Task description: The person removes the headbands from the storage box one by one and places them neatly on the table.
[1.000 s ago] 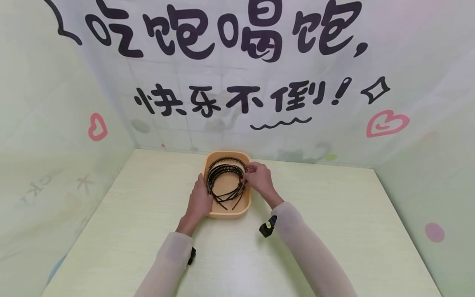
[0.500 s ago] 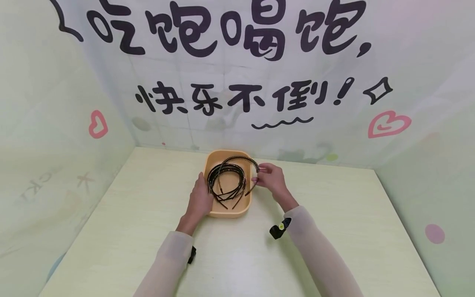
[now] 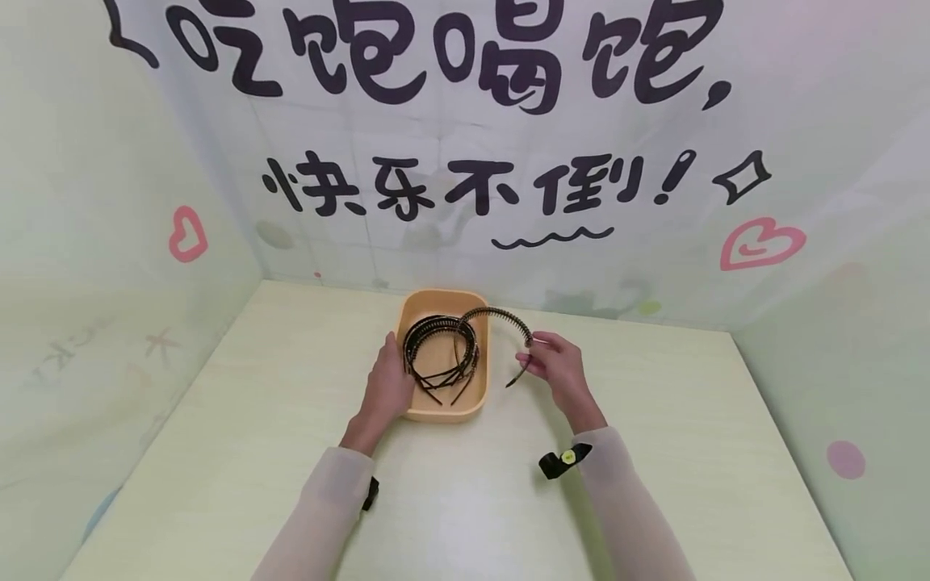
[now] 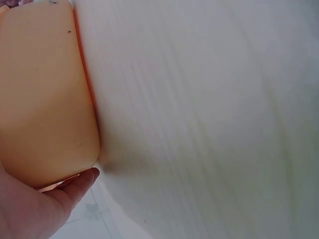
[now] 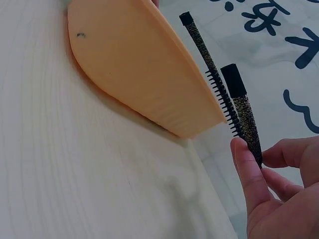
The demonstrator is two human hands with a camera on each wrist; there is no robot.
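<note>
My right hand [image 3: 558, 367] pinches a thin black headband [image 3: 501, 313] near one end, to the right of a light orange plastic box [image 3: 445, 417]. Small teeth line the inside of the band. Its arch reaches back over the box's right rim. In the right wrist view the band's two dark ends stand up beyond the fingers, with gold speckles along the band. My left hand [image 3: 390, 379] holds the left side of the box, fingers lying along the outer wall. Inside the box several black headbands [image 3: 436, 324] lie overlapping in a ring.
The box stands on a pale wood-look table [image 3: 240, 452], close to the back wall [image 3: 407, 266]. Printed cloth walls enclose the table at the back, left and right. A small black camera [image 3: 563, 460] sits on the right wrist.
My right hand has lifted one headband from the pile and moved right with it, past the box's right rim. The left hand stays on the box.
</note>
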